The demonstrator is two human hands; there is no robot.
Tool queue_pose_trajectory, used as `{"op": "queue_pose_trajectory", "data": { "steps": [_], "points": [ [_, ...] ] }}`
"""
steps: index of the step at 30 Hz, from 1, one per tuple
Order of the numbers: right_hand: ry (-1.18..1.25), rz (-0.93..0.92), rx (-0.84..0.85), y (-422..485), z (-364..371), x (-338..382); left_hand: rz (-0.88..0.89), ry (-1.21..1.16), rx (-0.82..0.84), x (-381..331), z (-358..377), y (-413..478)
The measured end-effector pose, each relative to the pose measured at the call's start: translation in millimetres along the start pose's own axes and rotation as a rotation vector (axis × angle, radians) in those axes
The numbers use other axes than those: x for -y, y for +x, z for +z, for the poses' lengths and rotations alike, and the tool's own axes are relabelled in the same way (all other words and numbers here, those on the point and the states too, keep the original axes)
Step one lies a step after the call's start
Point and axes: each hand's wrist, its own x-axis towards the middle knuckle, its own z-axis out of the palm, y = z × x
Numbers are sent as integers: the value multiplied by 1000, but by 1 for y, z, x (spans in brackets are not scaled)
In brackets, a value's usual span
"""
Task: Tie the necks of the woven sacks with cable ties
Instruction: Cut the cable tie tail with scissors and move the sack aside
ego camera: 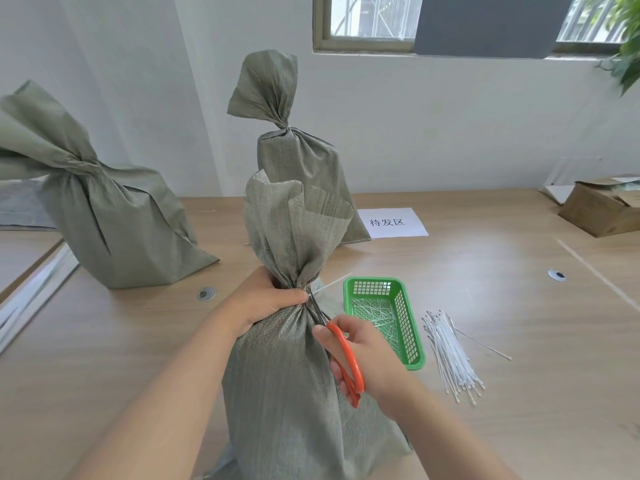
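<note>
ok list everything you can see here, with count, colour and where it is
sacks: 3, grey-green; near one at centre front, one at left, one behind, all with necks gathered
cable tie tail: 1, white, sticks out from the near sack's neck
scissors: 1, orange handles, blades at that neck
basket: 1, green, right of the near sack, holds white offcuts
cable ties: a bundle, white, right of the basket
paper sign: 1, white, far centre of table
box: 1, brown cardboard, far right
table: 1, light wood
window: 1, top
plant: green, top right corner
left hand: grips the near sack's neck
right hand: holds the scissors
</note>
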Motion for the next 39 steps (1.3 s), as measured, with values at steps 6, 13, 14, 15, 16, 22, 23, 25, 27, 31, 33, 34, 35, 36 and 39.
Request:
{"op": "queue_pose_trajectory", "data": {
  "steps": [6, 13, 14, 15, 16, 22, 23, 25, 27, 31, 33, 34, 35, 36, 39],
  "points": [
    [-12, -21, -50, 2, 3, -6, -1, -20, 3, 0, 0, 1],
    [6, -21, -38, 1, 4, -5, -4, -25, 6, 1, 0, 3],
    [3, -22, -39, 1, 5, -5, -3, -29, 8, 1, 0, 3],
    [0, -24, -43, 1, 5, -4, -3, -34, 11, 1, 1, 3],
    [-5, -25, -50, 1, 5, -4, -4, -39, 14, 1, 1, 2],
    [-46, -68, -78, 1, 6, -5, 1, -44, 14, 0, 1, 1],
    [-45, -71, -77, 0, 7, -5, 1, -43, 12, 0, 1, 2],
    [-39, -67, -73, 0, 7, -4, 1, -44, 13, 0, 0, 1],
    [-41, -62, -72, 0, 6, -5, 3, -50, 17, 0, 0, 1],
    [-37, -44, -76, 2, 6, -6, 5, -57, 17, 0, 1, 2],
    [-53, -51, -85, 0, 6, -5, 5, -55, 18, 0, 1, 2],
    [-68, -62, -92, -1, 7, -5, 4, -53, 20, 0, 1, 1],
    [-85, -73, -99, -2, 8, -6, 5, -53, 23, -1, 2, 1],
    [-104, -85, -108, -3, 9, -7, 5, -52, 24, -1, 2, 1],
    [-169, -121, -146, -1, 12, -10, 3, -56, 18, -1, 2, 0]
  ]
}}
